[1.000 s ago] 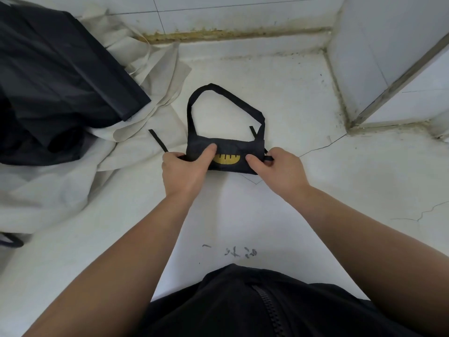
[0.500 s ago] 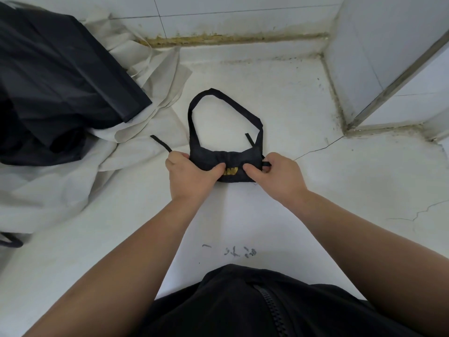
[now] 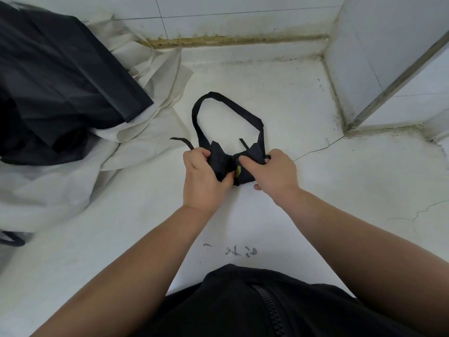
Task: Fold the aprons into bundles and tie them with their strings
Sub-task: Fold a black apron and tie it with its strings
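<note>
Folded black apron (image 3: 220, 161) sits mid-floor (image 3: 279, 98), partly raised between both hands, so most of its near side is covered. Left hand (image 3: 202, 183) grips the bundle's left end, fingers curled round it w/ the thumb tucked under the near edge. Right hand (image 3: 275, 175) pinches the right end, thumb laid flat on top. Its other fingers wrap behind the fabric and are mostly hidden, so can't tell how they lie. Only a sliver of the yellow print (image 3: 238, 170) shows in the crease between the thumbs; the rest is folded in and unreadable.

The neck loop (image 3: 202, 105) lies flat on the floor beyond the bundle. One string (image 3: 182, 141) sticks out left, past the left knuckles, its root hidden by them. A short strap end (image 3: 243, 143) pokes up behind the bundle – where it attaches can't be made out.

At left, a heap of dark fabric (image 3: 60, 88) rests on a rumpled white sheet (image 3: 145, 152), both cut off by the frame edge; separate pieces in the heap can't be told apart. A blurred dark loop (image 3: 13, 239) is cropped at the far left. Small grey marks (image 3: 240, 251) on the floor near the person are illegible. A crack (image 3: 315, 150) runs from the right hand toward the wall corner. A black zipped garment (image 3: 243, 302) fills the bottom, cut off.
</note>
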### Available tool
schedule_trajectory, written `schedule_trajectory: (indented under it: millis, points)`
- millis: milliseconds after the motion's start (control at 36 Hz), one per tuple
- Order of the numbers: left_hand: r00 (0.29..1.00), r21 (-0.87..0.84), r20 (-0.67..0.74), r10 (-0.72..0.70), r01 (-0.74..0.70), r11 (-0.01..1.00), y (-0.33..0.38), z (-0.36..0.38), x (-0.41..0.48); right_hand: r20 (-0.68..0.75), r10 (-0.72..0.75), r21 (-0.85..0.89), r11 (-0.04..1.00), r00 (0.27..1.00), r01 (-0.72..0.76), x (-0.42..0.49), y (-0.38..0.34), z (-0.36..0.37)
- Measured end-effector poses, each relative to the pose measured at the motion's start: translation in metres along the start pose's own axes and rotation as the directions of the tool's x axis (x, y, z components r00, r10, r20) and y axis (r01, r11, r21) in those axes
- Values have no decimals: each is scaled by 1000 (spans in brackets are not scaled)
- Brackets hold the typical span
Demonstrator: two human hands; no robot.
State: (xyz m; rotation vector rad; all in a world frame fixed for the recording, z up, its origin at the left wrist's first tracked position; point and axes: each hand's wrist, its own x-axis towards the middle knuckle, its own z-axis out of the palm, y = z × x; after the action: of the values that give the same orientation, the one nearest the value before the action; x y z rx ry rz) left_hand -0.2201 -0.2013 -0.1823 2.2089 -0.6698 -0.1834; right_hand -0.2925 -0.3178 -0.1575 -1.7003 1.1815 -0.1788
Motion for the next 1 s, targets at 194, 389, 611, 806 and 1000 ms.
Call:
schedule_trajectory:
  millis: [194,389,611,806,1000]
  points:
    - [993,-6,-10,117,-117,993,-4,6,-3,-2,31,-101,994,1000,-31,6,5,9]
    - [949,150,128,289,-307,940,-9,2,1,-24,136,-71,988,990,-137,9,1,19]
    - [969,111,166,180,-200,973,-4,-3,1,174,3,12,1000,985,-5,5,-8,9]
    - [975,-76,207,75,-61,995,9,-16,5,235,-160,-145,969,959,198,-4,-12,-3]
    - [966,-59,258,28,-13,998,16,-19,-4,235,-343,-381,828,910,411,-14,-16,-6]
